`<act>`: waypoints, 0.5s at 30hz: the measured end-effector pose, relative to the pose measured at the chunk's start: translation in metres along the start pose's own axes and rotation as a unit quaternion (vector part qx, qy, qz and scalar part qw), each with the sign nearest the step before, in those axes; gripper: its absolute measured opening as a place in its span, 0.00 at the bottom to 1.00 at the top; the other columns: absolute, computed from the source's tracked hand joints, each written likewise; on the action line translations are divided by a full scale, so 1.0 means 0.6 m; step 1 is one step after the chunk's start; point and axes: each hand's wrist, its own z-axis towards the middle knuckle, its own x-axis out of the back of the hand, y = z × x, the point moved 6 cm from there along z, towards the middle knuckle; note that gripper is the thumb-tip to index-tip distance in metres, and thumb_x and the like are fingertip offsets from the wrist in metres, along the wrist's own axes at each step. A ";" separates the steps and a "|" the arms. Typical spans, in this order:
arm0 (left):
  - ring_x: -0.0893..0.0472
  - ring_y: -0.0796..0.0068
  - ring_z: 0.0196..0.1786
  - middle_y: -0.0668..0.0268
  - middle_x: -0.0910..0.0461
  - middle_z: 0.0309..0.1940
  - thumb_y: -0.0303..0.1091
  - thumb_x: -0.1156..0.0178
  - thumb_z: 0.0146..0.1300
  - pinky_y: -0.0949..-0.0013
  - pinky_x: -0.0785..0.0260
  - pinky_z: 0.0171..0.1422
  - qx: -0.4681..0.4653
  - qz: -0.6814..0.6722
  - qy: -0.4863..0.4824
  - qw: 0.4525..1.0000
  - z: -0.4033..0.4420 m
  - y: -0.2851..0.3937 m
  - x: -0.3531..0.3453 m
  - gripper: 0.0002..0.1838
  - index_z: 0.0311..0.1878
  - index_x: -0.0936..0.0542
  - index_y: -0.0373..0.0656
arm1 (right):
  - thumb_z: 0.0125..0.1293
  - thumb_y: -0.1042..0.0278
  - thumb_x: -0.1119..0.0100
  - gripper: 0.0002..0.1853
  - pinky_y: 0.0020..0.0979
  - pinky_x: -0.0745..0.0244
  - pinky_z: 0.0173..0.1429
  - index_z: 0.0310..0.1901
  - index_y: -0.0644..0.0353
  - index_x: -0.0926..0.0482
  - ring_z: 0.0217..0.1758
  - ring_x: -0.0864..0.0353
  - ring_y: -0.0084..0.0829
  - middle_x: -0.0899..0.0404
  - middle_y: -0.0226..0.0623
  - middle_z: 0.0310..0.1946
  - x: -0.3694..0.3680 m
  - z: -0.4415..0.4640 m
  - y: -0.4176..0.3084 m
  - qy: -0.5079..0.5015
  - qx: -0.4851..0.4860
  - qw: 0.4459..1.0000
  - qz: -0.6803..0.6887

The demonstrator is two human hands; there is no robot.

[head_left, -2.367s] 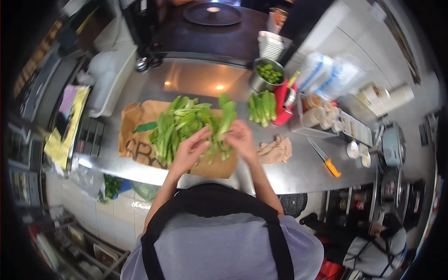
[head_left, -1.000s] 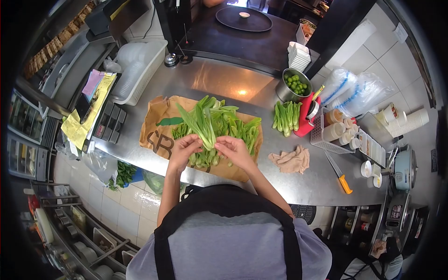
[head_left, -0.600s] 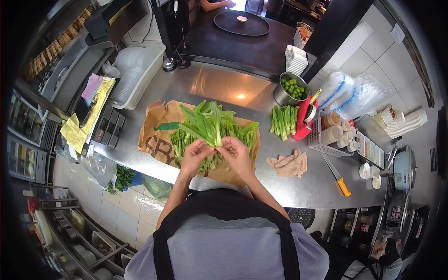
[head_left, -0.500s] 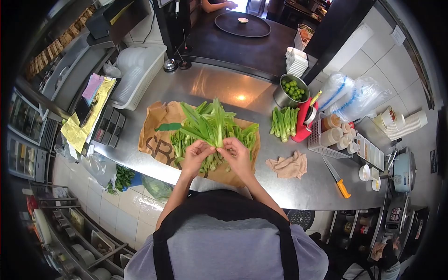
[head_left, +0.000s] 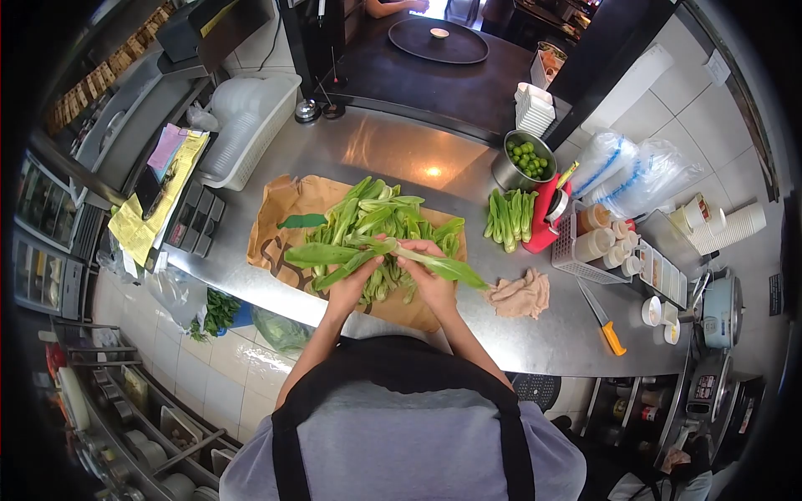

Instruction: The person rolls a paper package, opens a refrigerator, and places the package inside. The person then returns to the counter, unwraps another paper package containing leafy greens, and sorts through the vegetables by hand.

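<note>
My left hand [head_left: 354, 284] is closed on a leafy green stalk [head_left: 322, 255] whose leaves point left. Between the fingers of my right hand [head_left: 429, 275] is a separate leaf [head_left: 455, 269] that points to the right. The two pieces meet near the fingertips, above a pile of leafy greens [head_left: 376, 209]. That pile lies on a brown paper bag [head_left: 271, 200] with dark print and a green mark. A smaller bunch of greens [head_left: 510, 219] rests on the steel counter [head_left: 334, 142], right of the bag.
Right of the bag are a crumpled cloth [head_left: 520, 294], a knife with an orange handle [head_left: 613, 337], a pot of green fruits [head_left: 525, 159], a red object [head_left: 547, 213] and a basket of containers [head_left: 585, 250]. A white bin [head_left: 255, 154] stands at the left. Another person's arm [head_left: 397, 7] shows beyond the counter.
The stalk I held upright is now spread apart: one leaf is bent down to the right in my right hand, and the other leaves tip left in my left hand.
</note>
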 end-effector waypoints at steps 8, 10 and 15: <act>0.22 0.75 0.46 0.63 0.21 0.44 0.22 0.44 0.62 0.68 0.30 0.55 0.032 -0.208 0.040 0.977 0.008 -0.031 0.013 0.09 0.46 0.24 0.35 | 0.66 0.70 0.47 0.08 0.26 0.23 0.47 0.43 0.65 0.25 0.42 0.19 0.28 0.20 0.41 0.40 0.006 -0.008 0.025 0.019 -0.196 0.928 0.315; 0.22 0.77 0.44 0.65 0.21 0.42 0.23 0.44 0.62 0.68 0.29 0.54 0.059 -0.226 0.040 0.972 0.012 -0.053 0.032 0.08 0.45 0.24 0.36 | 0.66 0.67 0.46 0.09 0.26 0.23 0.42 0.42 0.64 0.23 0.38 0.18 0.29 0.19 0.40 0.38 0.018 -0.015 0.044 -0.006 -0.232 0.940 0.252; 0.23 0.84 0.38 0.71 0.21 0.33 0.29 0.39 0.59 0.77 0.31 0.44 0.057 -0.058 0.045 0.996 0.012 -0.041 0.041 0.08 0.41 0.22 0.37 | 0.64 0.61 0.43 0.11 0.26 0.26 0.29 0.37 0.61 0.19 0.27 0.19 0.26 0.17 0.35 0.30 0.061 -0.023 0.040 -0.127 -0.211 0.876 -0.415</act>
